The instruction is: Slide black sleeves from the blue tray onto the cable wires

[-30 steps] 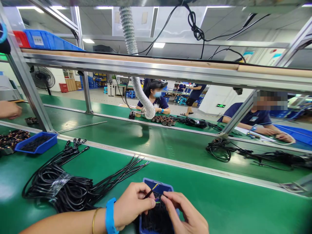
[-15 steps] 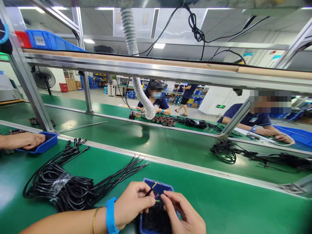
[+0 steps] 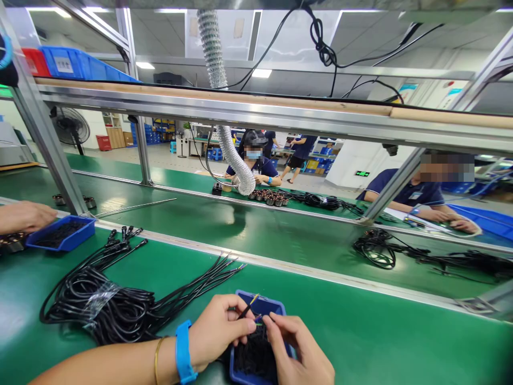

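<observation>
Between the thumb and fingers of my left hand (image 3: 224, 326) is the stripped end of a black cable (image 3: 244, 311), with thin yellow, green and purple wires showing. My right hand (image 3: 298, 342) is pinched at the tips of these wires, closed on a small black piece (image 3: 272, 316), partly hidden by the fingers. Both hands are over a small blue bin (image 3: 260, 303) filled with short black pieces (image 3: 256, 353) that look like tubing. To the left lies a bundle of black cables (image 3: 104, 305), wrapped in clear film, its wire ends pointing towards the bin.
At the left, another person's hand (image 3: 26, 216) is beside a blue tray (image 3: 82, 232) of black pieces. A metal rail (image 3: 256, 256) runs behind my bench, with a green belt beyond. Black cables (image 3: 377, 251) lie there at right. Two people sit opposite.
The other person's hand at left has come out of the blue tray and moved left. The black cables on the belt have shifted slightly right. My hands have hardly moved.
</observation>
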